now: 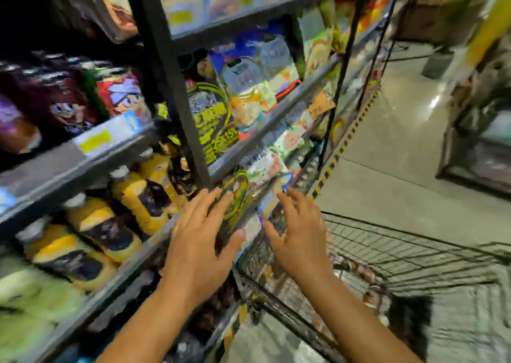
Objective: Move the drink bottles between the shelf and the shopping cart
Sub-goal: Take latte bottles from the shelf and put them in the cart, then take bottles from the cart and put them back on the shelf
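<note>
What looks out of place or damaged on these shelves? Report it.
Nothing stands out. The yellow drink bottles stand in a tidy row on the shelf, caps on, with no spill visible. Both hands, left hand and right hand, are open and empty beside the shopping cart. Motion blur hides fine detail.

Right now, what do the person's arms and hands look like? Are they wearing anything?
Both arms are bare: no sleeves show anywhere up the forearms. The left hand and the right hand wear no gloves, and I see no rings, watch or bracelet on either wrist. The picture is blurry, so tiny things like a thin band could be missed.
</note>
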Available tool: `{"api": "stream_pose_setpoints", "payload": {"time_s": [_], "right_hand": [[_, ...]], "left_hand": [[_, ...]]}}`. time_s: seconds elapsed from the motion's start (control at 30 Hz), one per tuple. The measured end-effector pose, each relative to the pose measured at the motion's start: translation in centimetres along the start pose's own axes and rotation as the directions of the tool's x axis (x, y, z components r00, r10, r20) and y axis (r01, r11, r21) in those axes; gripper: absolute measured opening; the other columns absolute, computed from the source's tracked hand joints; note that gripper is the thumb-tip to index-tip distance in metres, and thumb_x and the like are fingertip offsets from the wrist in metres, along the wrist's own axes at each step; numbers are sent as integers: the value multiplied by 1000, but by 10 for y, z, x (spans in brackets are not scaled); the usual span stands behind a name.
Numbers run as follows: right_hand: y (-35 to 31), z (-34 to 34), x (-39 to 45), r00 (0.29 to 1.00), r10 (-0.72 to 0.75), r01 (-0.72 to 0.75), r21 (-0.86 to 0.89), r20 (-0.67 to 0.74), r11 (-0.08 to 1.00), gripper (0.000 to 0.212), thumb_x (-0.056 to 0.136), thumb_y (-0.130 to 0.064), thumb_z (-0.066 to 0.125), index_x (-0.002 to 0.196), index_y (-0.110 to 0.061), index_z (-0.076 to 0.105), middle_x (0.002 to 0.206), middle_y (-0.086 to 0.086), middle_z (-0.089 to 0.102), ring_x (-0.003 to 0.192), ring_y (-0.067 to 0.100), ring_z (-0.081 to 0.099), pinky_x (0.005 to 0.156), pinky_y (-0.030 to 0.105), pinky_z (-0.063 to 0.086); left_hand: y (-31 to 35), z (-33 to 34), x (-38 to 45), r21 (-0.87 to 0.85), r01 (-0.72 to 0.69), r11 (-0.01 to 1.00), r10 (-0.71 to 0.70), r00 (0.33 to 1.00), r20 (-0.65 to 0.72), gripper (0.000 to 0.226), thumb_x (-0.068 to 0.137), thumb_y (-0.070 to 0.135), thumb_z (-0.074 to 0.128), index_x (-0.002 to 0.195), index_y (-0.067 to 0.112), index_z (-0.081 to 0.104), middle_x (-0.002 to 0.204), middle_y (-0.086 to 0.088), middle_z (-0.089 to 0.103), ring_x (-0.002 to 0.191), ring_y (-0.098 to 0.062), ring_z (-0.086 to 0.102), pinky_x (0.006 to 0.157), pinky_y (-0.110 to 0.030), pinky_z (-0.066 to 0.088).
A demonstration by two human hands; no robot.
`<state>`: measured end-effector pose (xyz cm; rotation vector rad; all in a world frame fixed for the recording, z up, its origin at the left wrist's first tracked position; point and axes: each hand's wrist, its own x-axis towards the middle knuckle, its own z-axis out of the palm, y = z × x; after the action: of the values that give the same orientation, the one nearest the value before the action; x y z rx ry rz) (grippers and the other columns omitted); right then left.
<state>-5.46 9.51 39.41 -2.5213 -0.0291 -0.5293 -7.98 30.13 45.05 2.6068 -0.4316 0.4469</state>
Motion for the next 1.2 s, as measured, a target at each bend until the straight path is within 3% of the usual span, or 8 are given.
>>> {"api": "stream_pose_setpoints", "payload": {"time_s": [0.2, 0.37, 0.5, 0.63, 0.83, 0.97, 1.13, 1.2], "right_hand": [[148, -10, -30, 940, 306, -264, -251, 149, 931, 69, 92, -62, 50, 151, -25, 52, 157, 9, 49, 142, 35, 47, 117, 53, 38], [229, -10, -63, 881, 454, -390, -341, 132, 855, 64, 98, -60, 51, 152, -25, 52, 157, 9, 50, 143, 34, 48, 118, 53, 40], [277, 4, -82, 807, 568, -468, -410, 162, 783, 68, 98, -62, 52, 157, -27, 46, 161, 7, 45, 147, 32, 43, 122, 51, 36], [317, 30, -94, 709, 684, -559, -456, 171, 693, 71, 97, -63, 50, 156, -24, 47, 158, 12, 50, 144, 35, 47, 120, 52, 39], [374, 80, -109, 546, 810, -679, -453, 213, 578, 53, 101, -48, 55, 146, -20, 51, 138, 9, 55, 121, 32, 55, 93, 49, 56], [416, 121, -116, 403, 886, -792, -397, 229, 463, 47, 100, -37, 62, 142, -18, 53, 134, 10, 55, 124, 32, 54, 97, 51, 56], [473, 175, -115, 282, 937, -886, -318, 207, 337, 35, 97, -18, 66, 132, -12, 61, 126, 15, 60, 115, 35, 63, 96, 45, 57], [488, 187, -109, 253, 949, -915, -272, 187, 298, 35, 96, -13, 65, 132, -14, 63, 124, 15, 63, 110, 33, 66, 91, 39, 55]], "left_hand": [[41, 147, 35, -117, -2, 993, 31, 970, 240, 68, 96, 60, 50, 144, 13, 58, 150, -12, 54, 142, -34, 47, 117, -54, 38], [69, 249, 49, -165, 47, 985, 23, 917, 399, 67, 95, 59, 47, 144, 15, 57, 147, -12, 56, 138, -37, 50, 111, -57, 43], [84, 302, 56, -88, 70, 994, -10, 832, 555, 76, 96, 66, 33, 157, 22, 40, 165, -7, 36, 154, -30, 28, 123, -53, 28], [84, 357, 57, -91, 62, 994, 14, 746, 665, 68, 103, 59, 42, 160, 23, 34, 168, -7, 28, 157, -29, 18, 126, -47, 17], [68, 450, 45, -17, 185, 983, -90, 554, 828, 80, 90, 71, 32, 155, 25, 40, 159, -8, 42, 146, -33, 36, 116, -51, 38], [49, 514, 28, 38, 310, 950, -154, 361, 920, 63, 96, 48, 63, 151, 24, 41, 144, -10, 49, 132, -34, 51, 105, -46, 47], [23, 588, -11, 182, 329, 927, -236, 132, 963, 46, 88, 37, 72, 124, 15, 52, 112, -8, 64, 98, -29, 63, 80, -42, 55], [21, 602, -19, 245, 368, 897, -282, 51, 958, 56, 84, 34, 74, 130, 15, 48, 117, -11, 62, 102, -30, 62, 84, -43, 56]]}}
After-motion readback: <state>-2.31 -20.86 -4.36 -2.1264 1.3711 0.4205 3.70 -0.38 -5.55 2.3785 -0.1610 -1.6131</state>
